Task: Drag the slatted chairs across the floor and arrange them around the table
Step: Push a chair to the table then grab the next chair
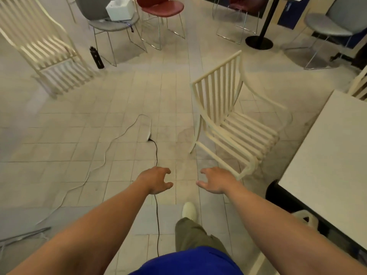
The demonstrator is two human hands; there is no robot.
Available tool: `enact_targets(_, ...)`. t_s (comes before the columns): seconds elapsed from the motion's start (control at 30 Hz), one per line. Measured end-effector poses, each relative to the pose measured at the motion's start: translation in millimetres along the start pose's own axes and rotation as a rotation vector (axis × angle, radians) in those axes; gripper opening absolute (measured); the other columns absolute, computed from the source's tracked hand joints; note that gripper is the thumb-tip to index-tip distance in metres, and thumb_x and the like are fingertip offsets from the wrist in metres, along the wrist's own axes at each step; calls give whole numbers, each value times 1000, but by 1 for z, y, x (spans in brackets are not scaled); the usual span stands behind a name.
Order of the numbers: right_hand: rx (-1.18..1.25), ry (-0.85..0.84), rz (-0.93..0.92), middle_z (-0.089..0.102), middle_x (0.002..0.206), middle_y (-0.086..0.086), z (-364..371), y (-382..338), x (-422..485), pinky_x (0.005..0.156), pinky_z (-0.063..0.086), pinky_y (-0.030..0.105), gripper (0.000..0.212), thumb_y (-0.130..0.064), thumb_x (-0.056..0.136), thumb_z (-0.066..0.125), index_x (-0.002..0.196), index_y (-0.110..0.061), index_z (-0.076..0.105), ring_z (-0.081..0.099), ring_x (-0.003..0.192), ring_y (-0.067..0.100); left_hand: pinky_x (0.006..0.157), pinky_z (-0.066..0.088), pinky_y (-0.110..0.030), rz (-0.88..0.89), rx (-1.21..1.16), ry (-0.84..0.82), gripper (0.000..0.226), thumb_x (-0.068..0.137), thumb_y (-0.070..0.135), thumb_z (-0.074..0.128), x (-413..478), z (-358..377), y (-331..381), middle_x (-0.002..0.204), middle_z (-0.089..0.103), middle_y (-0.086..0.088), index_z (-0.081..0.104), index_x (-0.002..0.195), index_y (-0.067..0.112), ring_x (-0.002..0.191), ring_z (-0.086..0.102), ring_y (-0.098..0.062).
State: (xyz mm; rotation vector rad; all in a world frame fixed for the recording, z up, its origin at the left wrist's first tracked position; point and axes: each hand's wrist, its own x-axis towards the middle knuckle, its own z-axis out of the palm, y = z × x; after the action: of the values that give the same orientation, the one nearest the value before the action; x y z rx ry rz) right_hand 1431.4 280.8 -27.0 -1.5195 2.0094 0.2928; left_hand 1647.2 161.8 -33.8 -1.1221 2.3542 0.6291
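**Both hands out, empty, chair just ahead**

Left hand (156, 180) and right hand (214, 180) reach forward in the lower centre of the frame, apart from each other. Fingers on both are spread wide and loosely curved, holding nothing.

Near chair (234, 124), cream and slatted, stands right of centre, its seat facing the table (327, 175) at the right edge. Its front corner is just beside the right hand; contact cannot be told.

Far chair (39, 48), also slatted, sits in the upper left, blurred. Part of a third chair (359, 86) shows at the right edge, behind the table.

A bottle (96, 57) stands on the floor near the far chair. Grey chair (115, 22) with a white box (119, 8) on it and a red chair (162, 7) are at the top. A black cable (156, 155) and a white cable (111, 143) run across the tiles. One shoe (189, 210) is below the hands.
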Motion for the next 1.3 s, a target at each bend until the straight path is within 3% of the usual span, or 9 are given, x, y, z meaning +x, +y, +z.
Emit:
enact_targets(0.17,-35,-33,-9,50,148,7,-68,15,79,99,44,39,62,-53,98,47,151,-23,39,51,131,29,106,45,-41,-28,-23,-9,63,93,54,58,78,-62,-13,150,50,-1,45,149,28,133,50,-23)
enact_targets(0.4,-42,-40,-46,48,149,9,-157,20,177,96,44,39,64,-53,97,48,153,-23,37,51,130,30,105,45,-40,-24,-49,39,63,94,55,58,163,-148,-30,150,50,1,45,149,28,134,50,-22)
enact_targets(0.73,-7,9,-56,51,145,8,-269,-13,355,94,45,39,63,-55,98,46,152,-22,38,53,127,29,105,46,-41,5,-45,63,64,92,55,60,319,-271,-116,148,52,-1,48,147,26,131,53,-22)
enact_targets(0.97,65,37,6,48,148,8,-353,-35,456,101,44,41,64,-58,98,45,152,-24,37,49,131,30,107,45,-44,45,54,26,66,91,59,59,423,-378,-172,149,51,0,46,148,29,132,52,-22)
enact_targets(1.13,183,130,115,49,148,8,-401,-2,497,100,44,41,64,-57,97,47,151,-23,40,50,131,30,109,42,-42,174,167,6,66,93,58,58,501,-448,-149,151,49,0,43,150,29,137,46,-22)
enact_targets(1.3,321,210,293,53,144,8,-431,69,525,95,45,38,63,-55,97,49,151,-23,40,53,128,29,111,40,-41,356,328,-26,66,94,60,54,603,-497,-80,153,47,2,39,152,31,140,43,-21)
